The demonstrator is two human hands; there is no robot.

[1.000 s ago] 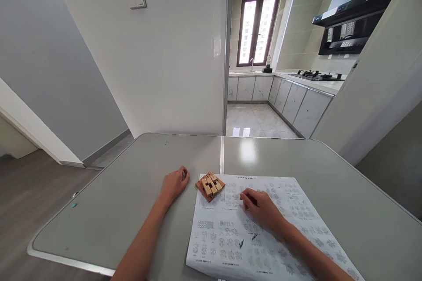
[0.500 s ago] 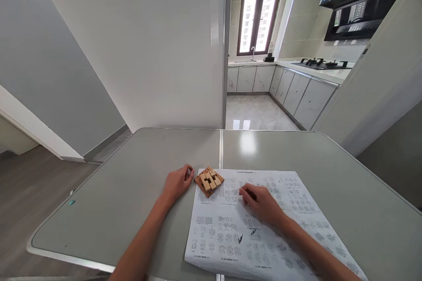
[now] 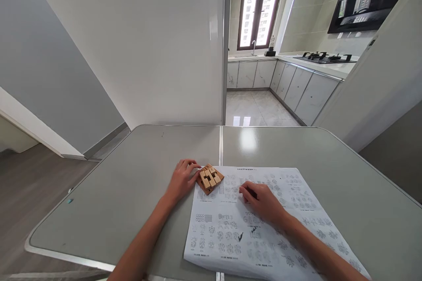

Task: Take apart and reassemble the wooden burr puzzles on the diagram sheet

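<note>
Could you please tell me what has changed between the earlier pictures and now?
The left hand has moved right to the wooden block puzzle, its curled fingers opening out; they now reach the puzzle's edge, though contact is unclear. The view has tipped downward. The right hand stays curled over the printed sheet, and the puzzle still lies at the sheet's far-left corner.

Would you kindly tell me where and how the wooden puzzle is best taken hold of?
I would probably grip the wooden puzzle by opposite edges of its flat, jutting base, coming from the left, where the left hand is beside it; the blocks on top look separate and might shift.
</note>
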